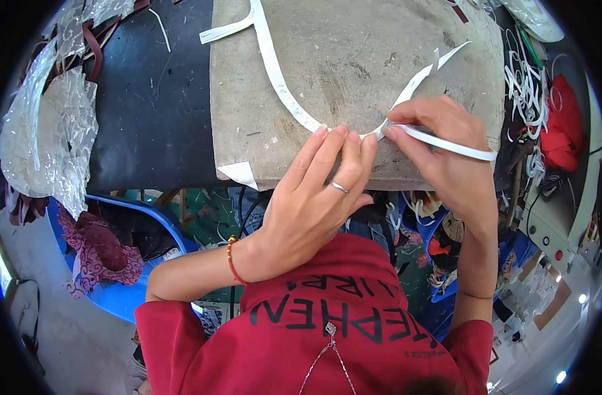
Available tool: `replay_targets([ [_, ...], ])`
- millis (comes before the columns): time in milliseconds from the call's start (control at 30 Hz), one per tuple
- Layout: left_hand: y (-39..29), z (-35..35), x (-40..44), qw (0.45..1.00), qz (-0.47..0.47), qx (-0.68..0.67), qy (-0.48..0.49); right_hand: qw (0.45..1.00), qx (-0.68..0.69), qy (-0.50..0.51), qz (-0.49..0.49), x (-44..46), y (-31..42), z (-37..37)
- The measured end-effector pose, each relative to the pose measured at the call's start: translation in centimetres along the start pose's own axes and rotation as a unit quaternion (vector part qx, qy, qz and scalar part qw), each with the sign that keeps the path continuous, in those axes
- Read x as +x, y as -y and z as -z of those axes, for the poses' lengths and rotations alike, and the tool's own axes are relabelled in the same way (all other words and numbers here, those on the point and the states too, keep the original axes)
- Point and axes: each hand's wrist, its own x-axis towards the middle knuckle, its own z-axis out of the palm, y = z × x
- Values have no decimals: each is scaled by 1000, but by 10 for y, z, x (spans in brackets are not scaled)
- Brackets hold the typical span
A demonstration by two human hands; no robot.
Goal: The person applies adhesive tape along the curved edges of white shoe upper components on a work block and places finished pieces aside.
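A curved white strip [279,85] lies on a grey stone-like slab [353,39], with a side branch near its upper left end. My left hand [317,191] rests palm down at the slab's near edge. Its stretched fingers press their tips onto the bottom of the curve. Just to the right, my right hand [446,141] pinches a narrow white tape [449,145] between thumb and forefinger, right at the curved strip. The tape's loose end loops back over that hand. Beyond the right fingers the strip continues up to a pointed end. My fingers hide the spot where tape and strip meet.
A white scrap [240,174] sits at the slab's near left corner. Clear plastic sheeting [57,125] lies at the left over a dark tabletop [153,118]. Tangled white strips [528,92] and a red cloth [563,125] are at the right. Below left stands a blue bin [110,299].
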Motion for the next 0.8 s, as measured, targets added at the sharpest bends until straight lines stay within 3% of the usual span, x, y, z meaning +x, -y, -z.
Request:
replay_targets([
  [267,-4,-2,6,999,2,38,-15,963,-185,-51,187,18,3,16],
  [400,-4,-2,6,999,-7,41,-18,933,-254,37,253,27,4,12],
  [567,25,8,3,996,-92,-18,14,975,-88,90,181,19,-16,15],
  [667,40,42,1,996,-68,35,49,995,-17,63,75,-9,-4,-6],
  [733,25,36,-4,998,-47,-9,37,994,25,-9,102,-14,11,-31],
  [800,7,19,-12,997,-8,-54,60,997,46,8,56,-10,18,-32],
])
